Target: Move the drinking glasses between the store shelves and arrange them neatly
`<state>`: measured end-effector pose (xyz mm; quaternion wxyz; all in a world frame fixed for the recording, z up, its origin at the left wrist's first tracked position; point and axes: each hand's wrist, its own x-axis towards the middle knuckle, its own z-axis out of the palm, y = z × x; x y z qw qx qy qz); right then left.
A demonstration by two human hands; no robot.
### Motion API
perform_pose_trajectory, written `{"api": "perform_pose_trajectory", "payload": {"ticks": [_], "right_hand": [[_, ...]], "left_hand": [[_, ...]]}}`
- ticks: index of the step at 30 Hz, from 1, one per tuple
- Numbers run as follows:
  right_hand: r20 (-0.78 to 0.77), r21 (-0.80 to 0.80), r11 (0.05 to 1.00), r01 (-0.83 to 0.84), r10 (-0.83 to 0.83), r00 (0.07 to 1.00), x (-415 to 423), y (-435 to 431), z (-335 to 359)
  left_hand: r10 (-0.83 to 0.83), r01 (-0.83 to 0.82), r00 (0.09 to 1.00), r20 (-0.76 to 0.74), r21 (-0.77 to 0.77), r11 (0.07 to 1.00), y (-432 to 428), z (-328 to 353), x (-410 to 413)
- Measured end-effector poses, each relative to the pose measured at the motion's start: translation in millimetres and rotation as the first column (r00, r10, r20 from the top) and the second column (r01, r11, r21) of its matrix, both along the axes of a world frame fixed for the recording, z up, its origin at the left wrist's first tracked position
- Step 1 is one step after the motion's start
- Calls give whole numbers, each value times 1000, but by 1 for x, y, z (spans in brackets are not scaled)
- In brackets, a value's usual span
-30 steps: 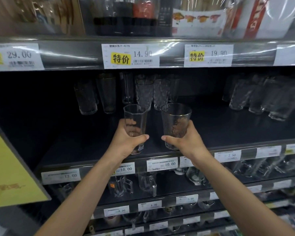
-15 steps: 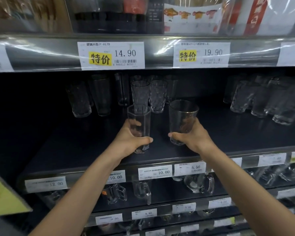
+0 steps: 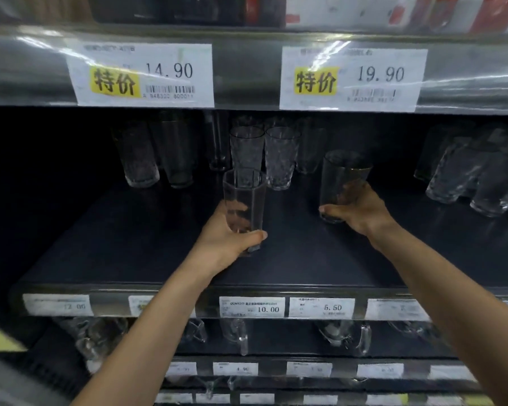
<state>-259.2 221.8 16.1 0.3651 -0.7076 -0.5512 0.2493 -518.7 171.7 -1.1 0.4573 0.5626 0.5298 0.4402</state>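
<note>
Since each hand has a glass of its own, both can be placed in one reach. The left hand (image 3: 223, 244) is curled low around a straight faceted glass (image 3: 244, 197), thumb across the near side and fingers showing through the far wall. That low grip leaves the rim untouched and holds the glass upright. The right hand (image 3: 361, 209) clasps the base of a rounder gold-rimmed glass (image 3: 343, 174) in the same way, reaching further toward the back edge of the shelf (image 3: 129, 253). Whether either base is touching the shelf or just above it I cannot tell. The faceted glass is about midway between the front and back edges. It is in line with the pair of textured glasses (image 3: 280, 156) just behind it, probably to start a second rank there. The gold-rimmed one is heading for the gap to the right of that pair. Taller plain glasses (image 3: 141, 159) stand toward the back left, and a denser cluster of glasses (image 3: 467, 177) fills the right end, so the bare middle is the obvious place to tidy into. Price labels (image 3: 251, 307) line the front edge, and handled mugs (image 3: 235, 332) sit on the tier below.
</note>
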Motion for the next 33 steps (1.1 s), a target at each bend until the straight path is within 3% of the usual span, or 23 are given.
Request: {"api": "perform_pose_trajectory", "payload": {"ticks": [6,19,33], "right_hand": [[82,-8,999,-53,53,995,8,31,2],[-107,79,997,-16,25,994,-7,81,-9],[-68,168,985,-28,40,997,-13,101,-28]], "left_hand": [[36,-36,999,21,19,999,-3,1,2],[60,-60,998,7,44,997,-10,9,5],[96,-93,995,-36,63,994,-6,3,3]]}}
